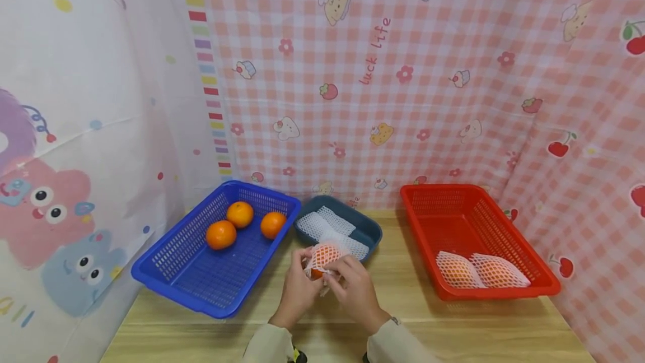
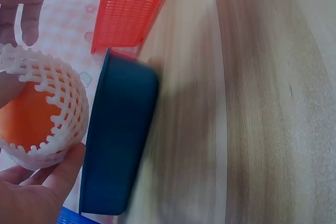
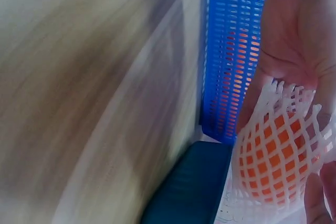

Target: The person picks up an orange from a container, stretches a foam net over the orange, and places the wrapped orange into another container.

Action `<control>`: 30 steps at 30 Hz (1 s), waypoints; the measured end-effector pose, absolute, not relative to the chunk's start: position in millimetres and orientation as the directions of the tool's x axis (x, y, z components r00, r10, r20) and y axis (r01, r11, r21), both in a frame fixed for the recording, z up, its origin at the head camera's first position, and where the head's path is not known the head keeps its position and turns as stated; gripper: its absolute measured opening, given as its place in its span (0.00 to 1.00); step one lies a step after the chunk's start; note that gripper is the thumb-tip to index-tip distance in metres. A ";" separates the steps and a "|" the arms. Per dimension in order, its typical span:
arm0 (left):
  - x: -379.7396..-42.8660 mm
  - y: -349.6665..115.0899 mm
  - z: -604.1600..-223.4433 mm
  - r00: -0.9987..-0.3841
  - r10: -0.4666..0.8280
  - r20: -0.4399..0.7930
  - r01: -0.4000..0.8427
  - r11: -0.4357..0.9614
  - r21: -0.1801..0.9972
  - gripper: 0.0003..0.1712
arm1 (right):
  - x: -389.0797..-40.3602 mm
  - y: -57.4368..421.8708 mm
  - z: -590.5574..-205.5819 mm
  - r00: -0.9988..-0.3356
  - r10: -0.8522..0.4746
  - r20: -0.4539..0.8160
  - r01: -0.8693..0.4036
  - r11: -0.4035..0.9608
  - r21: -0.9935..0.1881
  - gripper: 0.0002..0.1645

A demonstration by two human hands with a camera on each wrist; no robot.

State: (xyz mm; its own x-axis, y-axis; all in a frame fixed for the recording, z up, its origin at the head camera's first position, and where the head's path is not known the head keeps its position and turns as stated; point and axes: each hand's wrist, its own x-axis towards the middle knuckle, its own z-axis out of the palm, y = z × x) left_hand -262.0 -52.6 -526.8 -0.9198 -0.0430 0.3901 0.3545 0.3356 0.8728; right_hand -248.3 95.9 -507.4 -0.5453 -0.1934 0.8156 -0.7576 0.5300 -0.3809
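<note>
An orange (image 2: 31, 116) sits inside a white foam net sleeve (image 3: 273, 156), held between both hands in front of the dark teal basket (image 1: 373, 234). The left hand (image 1: 297, 291) grips the netted orange from the left, its fingers against the net. With bent fingers, the right hand (image 1: 356, 287) pinches the net's near edge. Orange skin shows through the net's open end in the left wrist view. Flat white foam nets (image 1: 332, 223) lie in the teal basket. Part of the right hand's fingers is hidden in the right wrist view.
At left, a blue basket (image 1: 176, 290) contains three bare oranges (image 1: 220, 234). A red basket (image 1: 428, 251) on the right holds two netted oranges (image 1: 457, 270) near its front. All stand on a wooden table (image 1: 433, 324), with patterned cloth (image 1: 312, 71) hanging behind and at the sides.
</note>
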 end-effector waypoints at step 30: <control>-260.3 -63.8 -515.1 -0.946 0.202 0.254 0.293 0.195 0.936 0.27 | -267.8 128.3 -499.8 -0.544 -0.652 0.528 -0.806 0.581 -0.112 0.57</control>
State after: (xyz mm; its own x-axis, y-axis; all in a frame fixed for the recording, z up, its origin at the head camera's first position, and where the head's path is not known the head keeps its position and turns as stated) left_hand -260.3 -63.8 -515.1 -0.9459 0.2021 0.2537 0.2927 0.1949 0.9361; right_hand -267.8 128.3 -499.8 -0.5442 -0.6522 0.5277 -0.8058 0.5815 -0.1123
